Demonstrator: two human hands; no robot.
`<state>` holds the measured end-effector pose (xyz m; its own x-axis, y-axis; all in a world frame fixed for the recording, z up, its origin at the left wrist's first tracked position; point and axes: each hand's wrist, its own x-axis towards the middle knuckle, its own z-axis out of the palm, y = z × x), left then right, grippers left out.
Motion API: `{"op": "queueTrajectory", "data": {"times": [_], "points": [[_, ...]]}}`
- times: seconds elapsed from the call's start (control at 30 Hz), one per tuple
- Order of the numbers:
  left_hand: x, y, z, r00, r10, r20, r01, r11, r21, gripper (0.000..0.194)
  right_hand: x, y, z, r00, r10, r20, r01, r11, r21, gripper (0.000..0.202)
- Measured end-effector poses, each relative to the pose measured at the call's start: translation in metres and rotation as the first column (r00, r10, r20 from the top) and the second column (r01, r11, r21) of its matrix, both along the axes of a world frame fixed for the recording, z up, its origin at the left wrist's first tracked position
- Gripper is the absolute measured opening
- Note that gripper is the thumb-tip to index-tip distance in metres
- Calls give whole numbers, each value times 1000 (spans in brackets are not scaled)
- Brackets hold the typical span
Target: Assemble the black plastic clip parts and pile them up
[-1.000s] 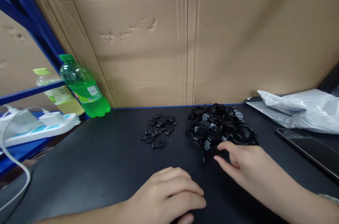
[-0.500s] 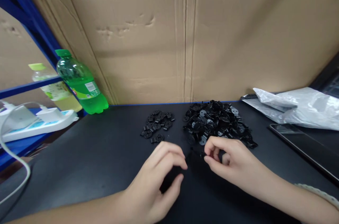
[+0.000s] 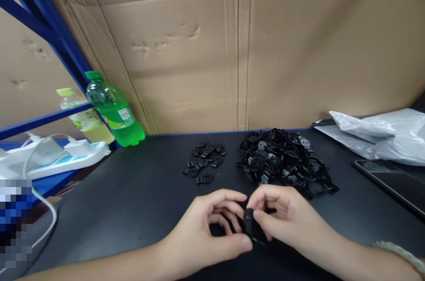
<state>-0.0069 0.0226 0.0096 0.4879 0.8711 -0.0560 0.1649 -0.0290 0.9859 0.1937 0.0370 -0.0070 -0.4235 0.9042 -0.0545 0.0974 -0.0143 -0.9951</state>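
My right hand (image 3: 285, 214) pinches a small black round plastic clip (image 3: 249, 217) between thumb and forefinger, its disc tilted up. My left hand (image 3: 215, 223) curves around the left side of that clip, thumb and fingers apart. Its fingertips come close to the disc; whether they touch it I cannot tell. Just beyond my right hand lies a large heap of black plastic pieces (image 3: 279, 152), many with round discs. A smaller group of black round clips (image 3: 206, 157) lies on the black table (image 3: 139, 201), past my left hand.
At the left, a green soda bottle (image 3: 116, 115) and a paler drink bottle (image 3: 88, 121) stand by a blue metal frame (image 3: 63, 57). A white power strip (image 3: 89, 157) with cables is nearby. Plastic bags (image 3: 372, 132) and a dark tablet-like device (image 3: 392, 179) lie right. Cardboard (image 3: 186, 68) stands behind.
My hands have come together, and the black clip now shows clearly in my right fingers. My left thumb has stretched to the right. The view has shifted slightly left.
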Motion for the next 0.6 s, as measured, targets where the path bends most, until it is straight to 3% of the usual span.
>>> {"op": "queueTrajectory", "data": {"times": [0.1,0.3,0.4,0.6], "points": [[5,0,1,1000,0,4,0,998,-64,40,0,-2,-2,1000,-19,-14,19,999,34,10],[12,-4,2,987,161,-26,-162,950,-267,22,2,-1,-6,997,-27,-73,31,999,44,13],[13,-7,1,984,176,-28,-177,945,-274,6,2,-2,-6,996,26,-91,-21,998,57,15],[14,-10,0,968,248,29,-232,936,-264,5,3,-10,1,978,179,-108,-184,982,-40,31]]}}
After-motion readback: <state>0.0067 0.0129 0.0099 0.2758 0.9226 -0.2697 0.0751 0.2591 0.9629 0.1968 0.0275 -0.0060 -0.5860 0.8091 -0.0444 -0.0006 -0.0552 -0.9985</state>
